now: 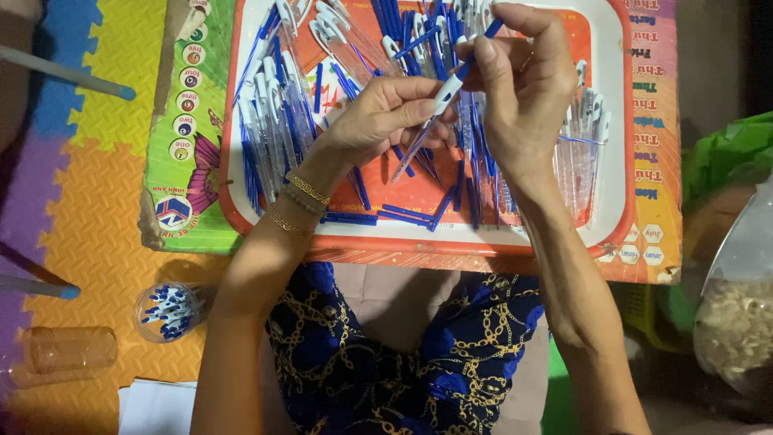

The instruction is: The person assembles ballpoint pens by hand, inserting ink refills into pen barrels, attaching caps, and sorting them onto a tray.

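Left hand: fingers curled shut around a pen barrel, clear with a white collar, held slantwise above the tray. Right hand: thumb and forefinger pinched on a blue cap at the barrel's upper end, the other fingers loosely bent. Both hands touching over the tray's middle. Tray: red floor, white rim, resting on a printed board. Contents: finished pens heaped at left, clear barrels stacked at right, loose blue refills along the near edge. 2 gold bracelets on the left wrist. Beside the left forearm, on a foam mat: plastic cup of blue parts, and an empty clear cup lying nearby.
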